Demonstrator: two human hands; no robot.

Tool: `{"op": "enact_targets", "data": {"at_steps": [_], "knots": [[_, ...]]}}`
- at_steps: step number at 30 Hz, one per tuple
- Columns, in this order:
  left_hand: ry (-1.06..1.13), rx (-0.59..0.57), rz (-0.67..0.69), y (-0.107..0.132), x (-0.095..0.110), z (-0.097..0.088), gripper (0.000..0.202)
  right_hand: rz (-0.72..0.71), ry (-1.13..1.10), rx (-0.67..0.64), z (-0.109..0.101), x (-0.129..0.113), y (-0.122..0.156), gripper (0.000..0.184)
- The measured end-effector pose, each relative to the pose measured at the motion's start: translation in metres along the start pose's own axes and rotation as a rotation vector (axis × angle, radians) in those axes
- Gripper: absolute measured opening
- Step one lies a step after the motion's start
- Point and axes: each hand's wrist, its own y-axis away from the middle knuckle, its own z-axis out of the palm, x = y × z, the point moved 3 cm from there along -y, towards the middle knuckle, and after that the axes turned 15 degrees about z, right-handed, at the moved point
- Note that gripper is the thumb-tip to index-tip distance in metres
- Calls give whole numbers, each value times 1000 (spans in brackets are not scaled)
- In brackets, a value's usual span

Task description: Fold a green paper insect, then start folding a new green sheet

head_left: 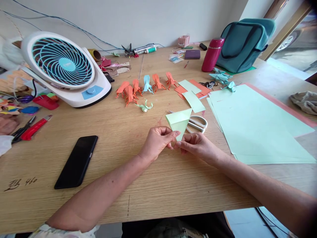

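A light green piece of paper (180, 119), folded into a triangle with a band across its top, is held up above the table. My left hand (159, 140) pinches its left lower side between thumb and fingers. At the bottom tip my right hand (195, 145) pinches it too, fingers closed. White-handled scissors (198, 124) lie just behind the paper, their blades mostly hidden. Green paper strips (193, 101) rest farther back. To the left of these stands a small green origami figure (145, 105), with several orange origami figures (129, 94) and a blue one (147, 84) behind it.
Large green sheets (257, 122) cover the right side. A fan (66, 66) stands back left, a black phone (76, 162) nearer me. A pink bottle (213, 54) and teal bag (244, 46) stand back right. Red-handled cutters (34, 129) lie far left beside another person's hand (10, 124).
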Motion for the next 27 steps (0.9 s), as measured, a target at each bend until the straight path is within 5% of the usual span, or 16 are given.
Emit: {"op": "enact_targets", "data": {"at_steps": [10,27], "knots": [[-52,-72,-22,4,-1,2,39,-65,-1,11,1,-1,1,48],[30,84,48,-6,11,-8,39,-89,102,39,5,4,-1,38]]}}
